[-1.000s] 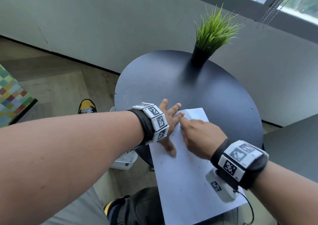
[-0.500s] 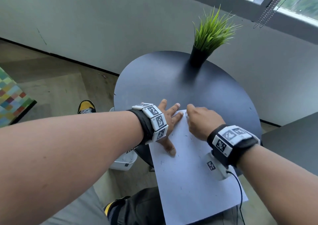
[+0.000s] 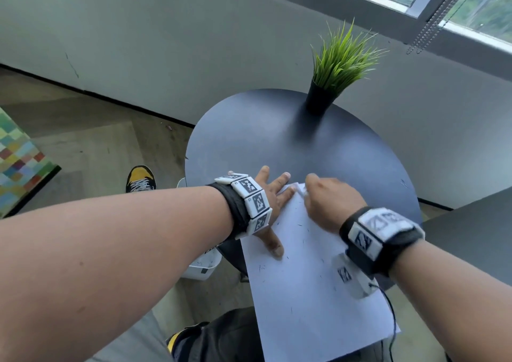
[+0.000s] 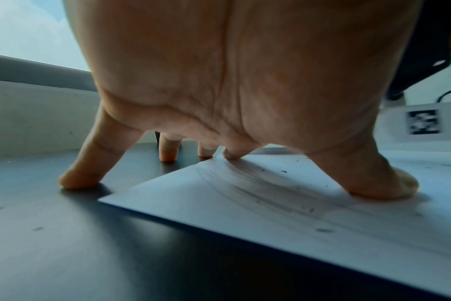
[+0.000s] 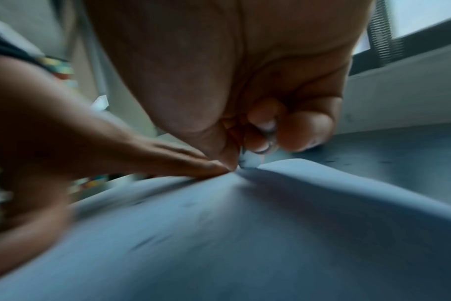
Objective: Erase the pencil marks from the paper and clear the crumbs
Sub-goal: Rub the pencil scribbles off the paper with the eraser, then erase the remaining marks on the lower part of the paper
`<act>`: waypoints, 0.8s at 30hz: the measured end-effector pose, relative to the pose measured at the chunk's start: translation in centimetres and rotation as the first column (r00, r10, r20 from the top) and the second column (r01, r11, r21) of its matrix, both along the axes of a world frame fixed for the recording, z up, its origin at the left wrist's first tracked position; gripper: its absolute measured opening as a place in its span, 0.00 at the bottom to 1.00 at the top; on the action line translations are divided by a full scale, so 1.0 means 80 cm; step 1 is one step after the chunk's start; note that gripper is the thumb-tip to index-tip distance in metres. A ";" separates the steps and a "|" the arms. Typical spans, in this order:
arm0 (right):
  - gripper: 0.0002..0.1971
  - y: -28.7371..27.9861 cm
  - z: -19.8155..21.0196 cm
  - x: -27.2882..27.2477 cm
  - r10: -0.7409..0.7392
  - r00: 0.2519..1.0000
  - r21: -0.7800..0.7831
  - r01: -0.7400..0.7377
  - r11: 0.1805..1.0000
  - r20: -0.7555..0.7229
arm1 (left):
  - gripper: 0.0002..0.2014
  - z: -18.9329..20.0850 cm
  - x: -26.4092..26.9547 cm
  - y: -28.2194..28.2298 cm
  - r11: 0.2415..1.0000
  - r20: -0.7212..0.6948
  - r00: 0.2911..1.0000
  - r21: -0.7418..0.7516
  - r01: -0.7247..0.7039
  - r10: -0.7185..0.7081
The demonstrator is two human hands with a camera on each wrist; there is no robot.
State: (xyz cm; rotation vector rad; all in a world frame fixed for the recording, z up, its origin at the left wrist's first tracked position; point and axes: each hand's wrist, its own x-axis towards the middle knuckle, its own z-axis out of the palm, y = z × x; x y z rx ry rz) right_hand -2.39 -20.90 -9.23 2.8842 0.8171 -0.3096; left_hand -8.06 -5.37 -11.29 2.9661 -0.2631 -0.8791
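Note:
A white sheet of paper (image 3: pixel 310 292) lies on the round dark table (image 3: pixel 263 145), its near end hanging past the edge. Dark eraser crumbs (image 3: pixel 261 267) speckle it, and faint grey pencil arcs (image 4: pixel 247 183) show under my left palm. My left hand (image 3: pixel 273 195) is spread flat, pressing the paper's far left corner with thumb and fingers. My right hand (image 3: pixel 327 198) pinches a small white eraser (image 5: pixel 250 160) against the paper's far edge, right beside the left fingertips. The paper (image 5: pixel 245 224) bulges up there. That hand is blurred.
A black pot with a green grass plant (image 3: pixel 329 84) stands at the table's far side. A white bin (image 3: pixel 201 264) sits on the floor under the table's left edge. A second dark tabletop (image 3: pixel 476 237) is at right, and the wall runs close behind.
My right hand has slid with the eraser from the paper's left part toward its far edge, rubbing as it goes. The left hand has stayed pressed in place.

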 end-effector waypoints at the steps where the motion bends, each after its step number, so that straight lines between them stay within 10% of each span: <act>1: 0.05 0.001 0.001 -0.020 0.070 0.998 -0.010 -0.070 0.998 0.001 | 0.72 -0.001 0.001 0.001 1.000 0.001 1.000 -0.007 -0.003 0.003; 4: 0.08 -0.003 0.000 -0.055 0.191 0.981 -0.082 -0.194 0.978 -0.041 | 0.71 0.000 0.001 0.003 1.000 0.004 1.000 -0.007 -0.001 0.001; 9: 0.06 -0.012 -0.005 0.015 -0.057 0.998 -0.005 0.057 0.998 -0.022 | 0.72 -0.005 0.001 -0.001 1.000 0.013 1.000 0.019 -0.006 0.006; 15: 0.13 -0.001 -0.006 -0.043 0.108 0.993 -0.005 -0.108 0.994 -0.052 | 0.73 -0.005 0.002 0.003 1.000 0.012 1.000 0.002 -0.007 0.007; 24: 0.07 -0.063 -0.001 0.054 -0.234 0.970 0.016 0.235 0.972 -0.061 | 0.56 0.010 -0.030 0.012 0.999 0.114 0.993 -0.020 -0.034 0.036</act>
